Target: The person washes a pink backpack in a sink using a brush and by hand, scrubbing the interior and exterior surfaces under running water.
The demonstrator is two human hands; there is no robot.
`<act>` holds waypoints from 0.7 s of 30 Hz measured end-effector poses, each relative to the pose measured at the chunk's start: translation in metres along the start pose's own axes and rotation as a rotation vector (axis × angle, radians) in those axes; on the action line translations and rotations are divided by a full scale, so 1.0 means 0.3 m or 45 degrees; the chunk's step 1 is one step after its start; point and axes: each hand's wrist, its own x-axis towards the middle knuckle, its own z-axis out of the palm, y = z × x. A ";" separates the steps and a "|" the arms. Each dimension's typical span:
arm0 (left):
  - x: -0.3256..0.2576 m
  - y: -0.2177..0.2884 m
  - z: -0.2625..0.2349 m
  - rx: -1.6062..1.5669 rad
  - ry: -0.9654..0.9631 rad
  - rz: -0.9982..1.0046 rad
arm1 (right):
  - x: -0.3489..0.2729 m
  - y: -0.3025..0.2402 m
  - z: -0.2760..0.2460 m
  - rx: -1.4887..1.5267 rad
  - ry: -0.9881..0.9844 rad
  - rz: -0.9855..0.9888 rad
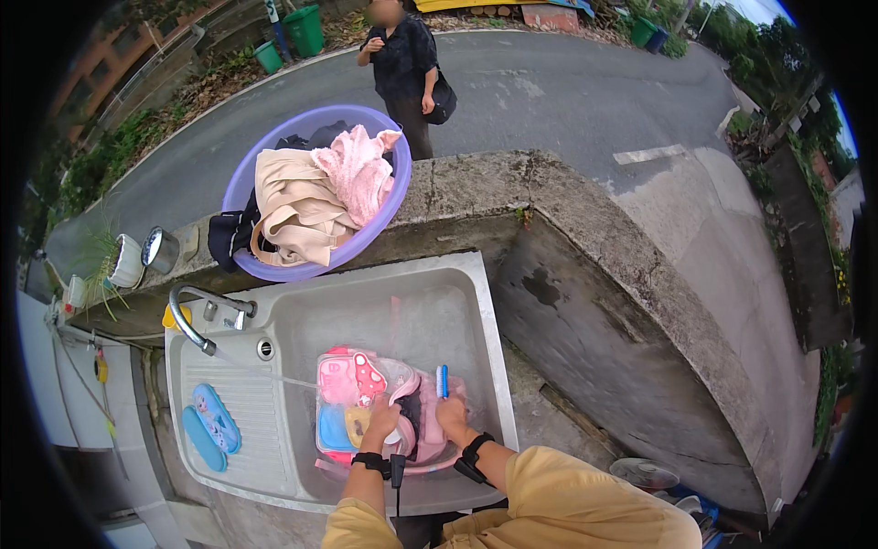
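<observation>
Right hand (450, 412) clenched on a blue brush (443, 381), bristles against the pink backpack (366, 384). Left hand (382, 423) just beside, gripping the backpack's rim. Backpack under both hands, lying in the grey sink (430, 302), faucet (197, 320) beyond left hand.

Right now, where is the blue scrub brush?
In the head view, the blue scrub brush is in the right hand, over the pink backpack in the sink.
</observation>
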 end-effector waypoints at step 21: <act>-0.480 0.146 -0.319 -1.453 0.880 -0.004 | 0.004 -0.183 -0.311 0.079 -0.187 -0.315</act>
